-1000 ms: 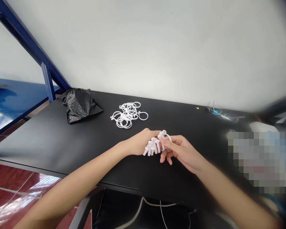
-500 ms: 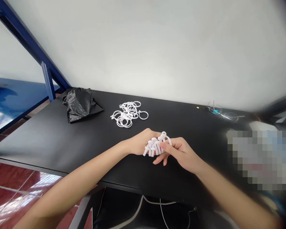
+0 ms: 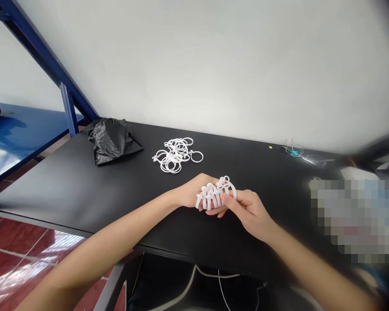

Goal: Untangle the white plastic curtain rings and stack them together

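Both my hands meet near the middle of the black table. Several white plastic rings are threaded in a row over the fingers of my left hand, whose fingers are curled under them. My right hand pinches the ring at the right end of that row between thumb and fingers. A loose pile of white rings lies farther back on the table, apart from both hands.
A crumpled black plastic bag lies at the table's back left. A small clear object with blue and pink marks sits by the wall at the right. Blue metal framing stands to the left. Cables hang under the table's near edge.
My right hand's lower fingers have folded in under the rings, and its pinch has shifted slightly right along the row. The left hand has barely moved.
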The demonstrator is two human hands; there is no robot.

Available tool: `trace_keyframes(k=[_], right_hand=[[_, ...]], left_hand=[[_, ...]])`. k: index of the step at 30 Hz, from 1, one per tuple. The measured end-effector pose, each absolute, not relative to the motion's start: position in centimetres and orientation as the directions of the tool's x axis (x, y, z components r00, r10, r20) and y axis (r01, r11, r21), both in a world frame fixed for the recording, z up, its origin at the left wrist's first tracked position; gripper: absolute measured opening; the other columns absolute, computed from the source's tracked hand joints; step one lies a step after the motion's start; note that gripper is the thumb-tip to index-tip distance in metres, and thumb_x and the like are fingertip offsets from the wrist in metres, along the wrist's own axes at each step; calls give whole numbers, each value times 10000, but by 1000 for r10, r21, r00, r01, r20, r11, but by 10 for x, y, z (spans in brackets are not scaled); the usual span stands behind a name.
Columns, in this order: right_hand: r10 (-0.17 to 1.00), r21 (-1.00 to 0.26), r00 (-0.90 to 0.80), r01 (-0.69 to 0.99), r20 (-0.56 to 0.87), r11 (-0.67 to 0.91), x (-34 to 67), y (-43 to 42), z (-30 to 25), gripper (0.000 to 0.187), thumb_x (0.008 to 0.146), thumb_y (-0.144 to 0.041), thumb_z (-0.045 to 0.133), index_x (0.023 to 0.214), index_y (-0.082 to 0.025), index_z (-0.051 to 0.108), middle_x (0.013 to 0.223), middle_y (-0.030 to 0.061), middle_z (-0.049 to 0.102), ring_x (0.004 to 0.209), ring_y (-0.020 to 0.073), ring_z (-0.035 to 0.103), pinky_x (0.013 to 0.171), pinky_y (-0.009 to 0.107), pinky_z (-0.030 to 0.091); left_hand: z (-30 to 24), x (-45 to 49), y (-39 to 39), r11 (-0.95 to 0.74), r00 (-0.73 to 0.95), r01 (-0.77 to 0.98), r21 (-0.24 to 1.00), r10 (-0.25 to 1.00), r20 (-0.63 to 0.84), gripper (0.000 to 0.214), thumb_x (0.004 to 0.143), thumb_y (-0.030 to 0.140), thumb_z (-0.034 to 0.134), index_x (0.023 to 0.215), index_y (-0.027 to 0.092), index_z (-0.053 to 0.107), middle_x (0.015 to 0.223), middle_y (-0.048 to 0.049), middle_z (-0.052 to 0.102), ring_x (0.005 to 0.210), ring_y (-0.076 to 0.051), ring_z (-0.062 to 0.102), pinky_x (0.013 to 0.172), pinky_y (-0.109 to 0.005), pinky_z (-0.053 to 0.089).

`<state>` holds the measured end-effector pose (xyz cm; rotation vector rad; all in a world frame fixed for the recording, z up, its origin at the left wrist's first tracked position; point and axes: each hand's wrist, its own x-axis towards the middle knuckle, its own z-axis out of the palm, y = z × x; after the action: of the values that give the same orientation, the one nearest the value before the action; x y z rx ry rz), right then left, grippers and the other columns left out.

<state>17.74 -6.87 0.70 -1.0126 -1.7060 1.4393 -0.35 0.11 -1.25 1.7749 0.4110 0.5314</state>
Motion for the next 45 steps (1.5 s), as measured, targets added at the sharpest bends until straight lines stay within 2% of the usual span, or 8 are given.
trace_keyframes(k=[5, 9, 16, 22, 29, 34, 39, 45], right_hand=[[916, -994, -385, 70, -110, -90, 172, -67, 2, 251, 796, -386, 749, 833, -138, 743, 762, 88, 765, 682, 233, 752, 563, 295, 584], [953, -992, -275, 2, -125, -130, 169, -65, 4, 284, 797, -419, 740, 764, -137, 729, 709, 76, 746, 612, 206, 732, 497, 260, 539], [908, -973, -360, 1, -214, -229, 171, -63, 6, 359, 833, -463, 691, 703, -129, 709, 630, 50, 690, 546, 144, 658, 492, 242, 519], [955, -995, -294, 101, -30, 0, 170, -70, 4, 359, 889, -395, 646, 617, -166, 692, 590, 30, 664, 580, 141, 623, 605, 273, 529], [943, -970, -309, 165, 123, 180, 174, -77, 7, 310, 924, -323, 609, 665, -184, 704, 716, 34, 711, 726, 163, 669, 746, 276, 531], [956, -992, -289, 93, 60, 90, 174, -74, 7, 292, 922, -346, 607, 693, -185, 689, 681, 16, 674, 660, 136, 647, 673, 244, 541], [960, -1000, -281, 28, 6, 14, 168, -70, 1, 141, 784, -299, 769, 884, -210, 726, 880, 24, 714, 753, 156, 660, 646, 241, 553], [958, -995, -272, 47, -93, -83, 166, -67, -3, 171, 781, -314, 764, 733, -156, 720, 613, 12, 663, 540, 114, 597, 472, 204, 478]], left_hand=[[-12, -2, 0, -276, 829, 29, 961, 543, 131, 165, 776, 274, 633, 792, 111, 608, 740, -8, 601, 654, -120, 545, 570, -208, 415], [-12, -2, -1, -457, 798, 152, 877, 580, 164, 113, 820, 246, 577, 799, 136, 597, 678, 15, 593, 583, -100, 524, 558, -202, 387], [-11, -6, 4, -710, 849, 346, 614, 515, 117, 261, 782, 141, 558, 563, 166, 418, 545, 26, 440, 468, -86, 347, 508, -243, 282], [-19, -7, 8, -652, 870, 124, 748, 434, 234, 249, 793, 173, 564, 571, 144, 456, 560, 45, 442, 486, -60, 348, 513, -215, 294], [-14, -7, 3, -448, 830, 80, 890, 525, 189, 282, 801, 284, 566, 579, 145, 463, 526, 56, 429, 500, -62, 352, 482, -198, 297], [-14, -5, 2, -462, 834, 26, 886, 499, 236, 222, 823, 215, 500, 621, 132, 543, 623, 17, 564, 566, -82, 482, 555, -205, 371], [-19, 3, -2, -411, 693, 142, 901, 691, 206, 165, 808, 238, 563, 680, 137, 537, 663, 23, 543, 608, -92, 472, 580, -207, 387], [-23, 8, -8, -358, 667, 122, 926, 720, 191, 43, 748, 153, 579, 736, 144, 539, 671, 24, 588, 599, -99, 541, 553, -185, 408]])
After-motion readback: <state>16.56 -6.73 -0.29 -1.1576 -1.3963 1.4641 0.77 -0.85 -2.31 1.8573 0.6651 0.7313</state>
